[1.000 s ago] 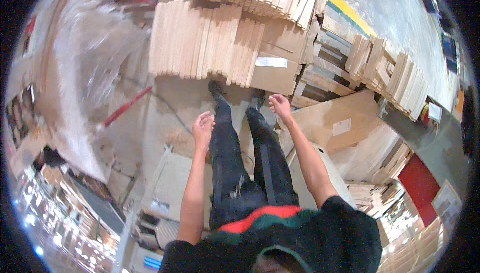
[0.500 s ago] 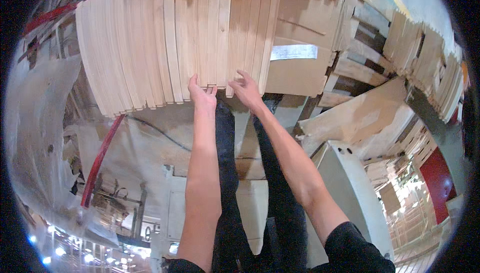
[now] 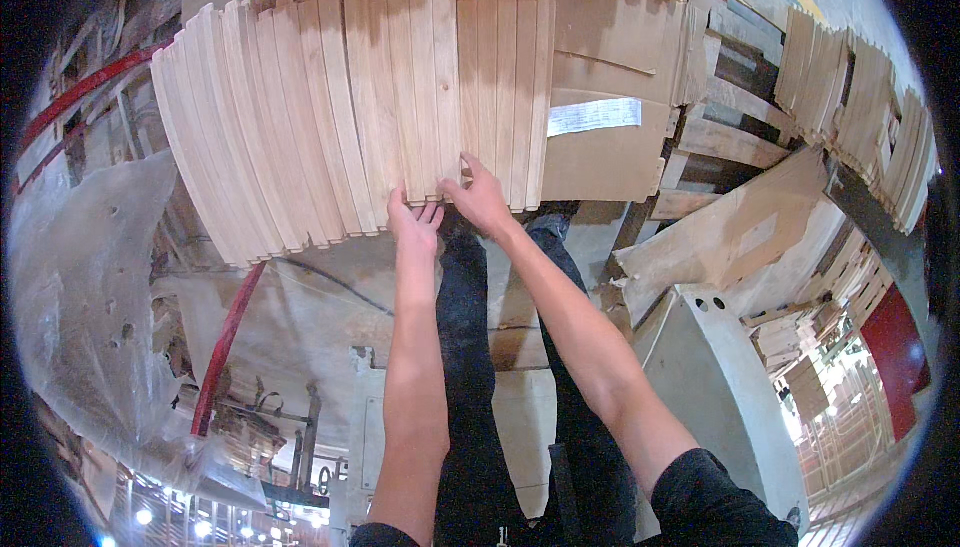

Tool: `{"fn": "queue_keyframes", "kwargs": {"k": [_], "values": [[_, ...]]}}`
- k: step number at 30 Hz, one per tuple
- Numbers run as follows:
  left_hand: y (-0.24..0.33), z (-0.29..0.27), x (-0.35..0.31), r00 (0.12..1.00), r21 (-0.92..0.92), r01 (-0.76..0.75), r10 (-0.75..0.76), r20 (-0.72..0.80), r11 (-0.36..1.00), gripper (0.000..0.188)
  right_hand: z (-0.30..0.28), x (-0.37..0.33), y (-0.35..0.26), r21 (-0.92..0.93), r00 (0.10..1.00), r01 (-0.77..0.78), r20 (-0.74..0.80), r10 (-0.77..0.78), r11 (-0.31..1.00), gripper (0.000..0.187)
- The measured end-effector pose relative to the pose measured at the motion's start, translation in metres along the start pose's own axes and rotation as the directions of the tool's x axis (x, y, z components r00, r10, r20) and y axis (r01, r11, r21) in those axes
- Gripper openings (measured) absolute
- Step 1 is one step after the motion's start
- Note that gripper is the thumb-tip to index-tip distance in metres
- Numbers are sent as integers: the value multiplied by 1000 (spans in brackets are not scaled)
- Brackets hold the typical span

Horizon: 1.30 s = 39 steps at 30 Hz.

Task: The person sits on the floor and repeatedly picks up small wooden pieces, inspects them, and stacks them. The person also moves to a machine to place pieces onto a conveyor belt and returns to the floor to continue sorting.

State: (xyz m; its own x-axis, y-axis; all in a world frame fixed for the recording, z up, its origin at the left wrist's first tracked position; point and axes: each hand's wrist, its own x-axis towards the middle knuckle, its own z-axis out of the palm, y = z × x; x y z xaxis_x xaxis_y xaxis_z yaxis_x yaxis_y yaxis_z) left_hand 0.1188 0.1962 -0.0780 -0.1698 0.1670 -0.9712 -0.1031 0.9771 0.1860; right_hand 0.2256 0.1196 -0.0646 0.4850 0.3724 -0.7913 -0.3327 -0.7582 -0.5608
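A row of pale wooden slats point(image 3: 300, 107) lies side by side, their near ends facing me. Under the ends of a few middle slats point(image 3: 415, 87) my left hand point(image 3: 415, 219) curls its fingers, with the thumb up along one side. My right hand point(image 3: 480, 197) closes on the right edge of that same group, its fingertips at the near end. These middle slats reach farther away than the shorter slats point(image 3: 505, 97) just right of them. The undersides of the gripped slats are hidden.
Brown cardboard point(image 3: 605, 162) with a white paper label point(image 3: 595, 117) lies right of the slats. Beyond are wooden pallets point(image 3: 735, 112) and more stacked slats point(image 3: 850, 97). A grey metal box point(image 3: 715, 377) stands near my right arm; plastic sheeting point(image 3: 95, 317) and a red bar point(image 3: 225, 352) are left.
My right hand has come in closer to the left one, onto the middle slats' edge. A slat end that jutted out by it no longer does. The whole view has shifted slightly.
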Motion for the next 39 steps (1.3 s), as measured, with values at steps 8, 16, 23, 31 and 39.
{"fn": "queue_keyframes", "kwargs": {"k": [8,16,23,31,39], "values": [[54,-45,-13,861,942,-334,415,293,27,41,2,5,6,-18,995,65,-71,-66,998,66],[82,-27,-5,617,779,-495,476,626,-384,37,-6,-1,47,-11,996,-30,-79,29,999,62],[44,1,-12,502,778,-622,716,485,-91,25,-45,-26,92,-413,881,-177,-471,-43,894,105],[-51,-49,12,761,788,-584,469,449,195,22,-6,-20,98,-388,886,-225,-463,22,894,127],[-116,-8,34,925,588,-367,216,312,721,32,-22,-17,139,-290,852,-1,-501,-151,957,116]]}}
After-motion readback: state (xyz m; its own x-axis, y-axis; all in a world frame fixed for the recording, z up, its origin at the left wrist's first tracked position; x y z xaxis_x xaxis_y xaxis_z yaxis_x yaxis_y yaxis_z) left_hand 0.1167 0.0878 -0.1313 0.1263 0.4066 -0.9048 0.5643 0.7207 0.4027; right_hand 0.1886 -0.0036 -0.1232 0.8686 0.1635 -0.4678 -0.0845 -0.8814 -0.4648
